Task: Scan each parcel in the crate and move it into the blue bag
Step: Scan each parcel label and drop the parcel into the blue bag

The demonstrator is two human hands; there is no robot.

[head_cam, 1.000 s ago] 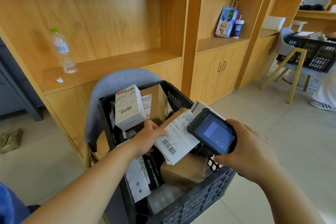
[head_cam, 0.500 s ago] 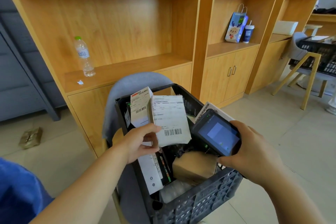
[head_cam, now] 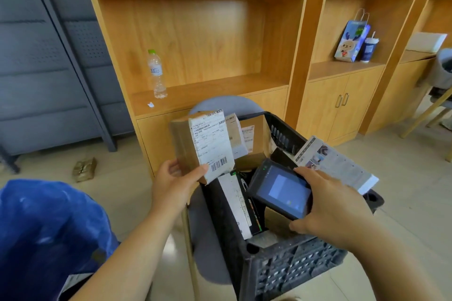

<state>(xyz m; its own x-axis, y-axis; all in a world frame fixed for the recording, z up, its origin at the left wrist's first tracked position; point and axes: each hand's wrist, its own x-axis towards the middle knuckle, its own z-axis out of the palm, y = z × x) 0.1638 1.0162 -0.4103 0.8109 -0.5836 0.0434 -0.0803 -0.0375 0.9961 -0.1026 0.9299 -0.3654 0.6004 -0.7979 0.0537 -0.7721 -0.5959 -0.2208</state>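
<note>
Over the crate's (head_cam: 293, 269) left rim, the left hand (head_cam: 171, 186) grips a brown parcel (head_cam: 203, 144) by its bottom end, long axis upright, label facing me. Just beside it, the right hand (head_cam: 337, 205) is wrapped round the scanner (head_cam: 281, 189). Since the blue bag (head_cam: 49, 227) sits lower and off to the left, I'd guess the left hand's nearer for the drop.

1. One view only: head-worn, wide-angle, facing forward and down along both forearms.
2. Near range: left hand (head_cam: 171, 186) with parcel (head_cam: 208, 144), right hand (head_cam: 335, 205) with scanner (head_cam: 281, 190), mid-frame over crate (head_cam: 293, 273), seen from above its near corner.
3. Blue bag (head_cam: 49, 227) cut off at lower left; shelving (head_cam: 195, 39) across the top, verticals leaning.
</note>
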